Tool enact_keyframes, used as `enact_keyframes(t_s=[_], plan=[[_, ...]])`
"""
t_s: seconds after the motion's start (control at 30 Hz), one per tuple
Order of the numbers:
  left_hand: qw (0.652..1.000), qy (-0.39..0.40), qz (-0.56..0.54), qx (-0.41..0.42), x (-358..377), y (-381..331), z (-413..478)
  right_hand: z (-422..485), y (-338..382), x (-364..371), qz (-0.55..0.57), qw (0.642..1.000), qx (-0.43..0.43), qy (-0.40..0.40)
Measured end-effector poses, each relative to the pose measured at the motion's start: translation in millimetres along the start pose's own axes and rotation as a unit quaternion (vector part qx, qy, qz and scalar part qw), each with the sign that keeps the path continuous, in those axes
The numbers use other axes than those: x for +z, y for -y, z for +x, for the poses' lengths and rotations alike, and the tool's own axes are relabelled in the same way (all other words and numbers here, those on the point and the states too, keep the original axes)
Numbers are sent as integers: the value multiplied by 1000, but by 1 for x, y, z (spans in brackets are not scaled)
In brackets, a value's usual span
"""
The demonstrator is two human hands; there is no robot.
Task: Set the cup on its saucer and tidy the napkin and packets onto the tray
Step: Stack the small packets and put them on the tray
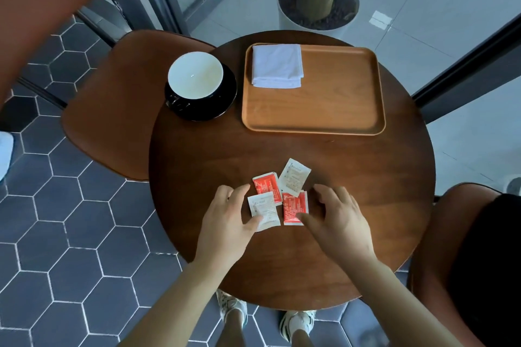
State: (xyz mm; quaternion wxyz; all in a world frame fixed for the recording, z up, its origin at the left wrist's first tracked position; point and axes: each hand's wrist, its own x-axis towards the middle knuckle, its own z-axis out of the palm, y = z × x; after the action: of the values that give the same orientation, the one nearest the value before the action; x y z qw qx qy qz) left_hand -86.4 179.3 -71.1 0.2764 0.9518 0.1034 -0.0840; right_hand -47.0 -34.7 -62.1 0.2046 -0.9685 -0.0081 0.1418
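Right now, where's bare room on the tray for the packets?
The tray is bare right of and in front of the napkin, which fills its far-left corner. The strip of table between tray and packets is free too. Crowded: the packets between the left hand and right hand.

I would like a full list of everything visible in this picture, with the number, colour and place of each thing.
table: one, dark brown, centre of view
tray: one, light brown, on the table, far right
napkin: one, white, folded, in the tray's far left corner
saucer: one, black, on the table, far left
cup: one, black outside, white inside, on the saucer
red packets: two, on the table's near part, between the hands
white packets: two, beside the red ones
chairs: three, brown, around the table
plant pot: one, white, on the floor beyond the table
shoes: two, pale, on the floor below the table's near edge
left hand: one, thumb on nearer white packet
right hand: one, thumb on nearer red packet
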Motion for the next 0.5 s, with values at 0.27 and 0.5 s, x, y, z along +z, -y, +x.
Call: enact_keyframes(t_s=[0.27, 0.5], plan=[[1000, -5, -11, -6, 4, -10, 6, 29, 30, 7, -54, 990, -125, -46], [992, -105, -75, -9, -10, 10, 2, 44, 48, 11, -131, 974, -183, -34]])
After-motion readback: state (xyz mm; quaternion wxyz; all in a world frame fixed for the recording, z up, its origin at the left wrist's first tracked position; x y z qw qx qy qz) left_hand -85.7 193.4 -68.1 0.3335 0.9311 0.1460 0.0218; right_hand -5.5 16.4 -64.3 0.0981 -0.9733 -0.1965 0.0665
